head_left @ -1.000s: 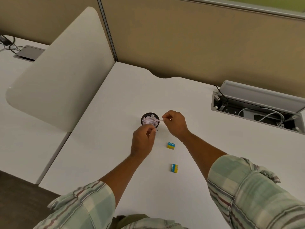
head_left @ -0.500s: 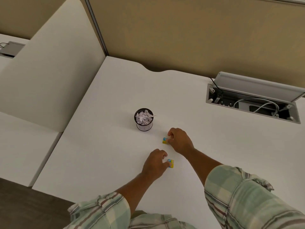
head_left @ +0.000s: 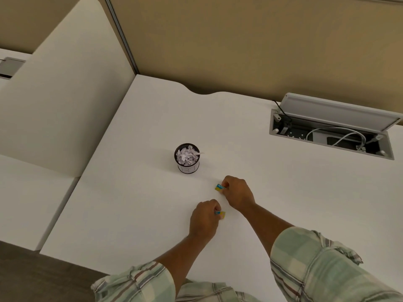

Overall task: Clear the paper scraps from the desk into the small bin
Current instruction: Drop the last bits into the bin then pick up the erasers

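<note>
The small black mesh bin (head_left: 187, 167) stands on the white desk (head_left: 283, 192), heaped with white paper scraps (head_left: 187, 155); one strip pokes over its right rim. Nearer me, my right hand (head_left: 237, 194) pinches a small yellow-and-blue block (head_left: 218, 187) resting on the desk. My left hand (head_left: 204, 219) grips a second yellow-and-blue block (head_left: 221, 214), also on the desk. Both hands sit below and to the right of the bin, apart from it. No loose scraps show on the desk.
An open cable tray (head_left: 331, 136) with a raised grey lid, sockets and white cables is set into the desk at the right. A white divider panel (head_left: 65, 105) rises on the left. A tan partition wall (head_left: 239, 40) runs behind.
A second ago both hands were at the bin with a paper strip. They have pulled back toward me and closed on the two yellow-and-blue blocks; the strip now rests on the bin.
</note>
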Tool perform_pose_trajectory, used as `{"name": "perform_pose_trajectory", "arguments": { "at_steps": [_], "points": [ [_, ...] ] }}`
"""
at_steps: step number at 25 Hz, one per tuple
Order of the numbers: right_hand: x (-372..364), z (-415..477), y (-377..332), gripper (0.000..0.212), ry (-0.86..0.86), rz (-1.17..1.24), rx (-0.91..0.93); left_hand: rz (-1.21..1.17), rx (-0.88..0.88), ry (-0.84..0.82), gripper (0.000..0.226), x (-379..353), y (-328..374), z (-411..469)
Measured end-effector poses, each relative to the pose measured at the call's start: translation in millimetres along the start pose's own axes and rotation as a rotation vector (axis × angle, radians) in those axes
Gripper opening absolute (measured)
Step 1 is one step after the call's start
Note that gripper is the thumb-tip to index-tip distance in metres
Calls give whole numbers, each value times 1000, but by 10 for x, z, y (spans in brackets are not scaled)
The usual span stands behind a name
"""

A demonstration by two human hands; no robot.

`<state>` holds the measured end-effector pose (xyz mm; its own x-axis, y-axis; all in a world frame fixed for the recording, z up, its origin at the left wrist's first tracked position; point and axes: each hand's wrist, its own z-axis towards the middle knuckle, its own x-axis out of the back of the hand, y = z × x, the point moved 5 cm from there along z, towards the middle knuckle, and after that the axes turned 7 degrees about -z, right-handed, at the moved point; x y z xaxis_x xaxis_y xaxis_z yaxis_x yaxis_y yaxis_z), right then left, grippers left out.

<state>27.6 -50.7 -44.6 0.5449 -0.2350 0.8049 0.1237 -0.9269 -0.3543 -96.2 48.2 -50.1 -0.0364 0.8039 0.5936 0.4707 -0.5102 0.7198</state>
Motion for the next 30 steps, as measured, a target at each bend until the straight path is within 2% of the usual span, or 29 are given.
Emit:
{"name": "perform_pose_trajectory", "arguments": {
  "at_steps": [3, 6, 10, 14, 17, 24, 30],
  "points": [
    [101, -47, 112, 9, 94, 225, -75, -293, 41, 163, 16, 244, -57, 32],
    [274, -78, 107, 8, 213, 401, -104, -477, 24, 378, 20, 637, -56, 134],
    [550, -1, -249, 6, 300, 569, -56, -572, -37, 599, 25, 1227, 71, 356],
    [760, 124, -752, 3, 336, 596, 62, -566, -30, 635, 10, 1586, 179, 616],
    [801, 191, -1026, 4, 330, 493, 113, -496, 18, 622, 6, 1706, 205, 779],
    [670, 324, -1292, 21, 249, 94, 73, -303, 107, 497, 9, 1640, 118, 1016],
    [563, 420, -1399, 19, 283, -252, 150, -48, 117, 534, 10, 1630, 98, 1111]
  ]
}}
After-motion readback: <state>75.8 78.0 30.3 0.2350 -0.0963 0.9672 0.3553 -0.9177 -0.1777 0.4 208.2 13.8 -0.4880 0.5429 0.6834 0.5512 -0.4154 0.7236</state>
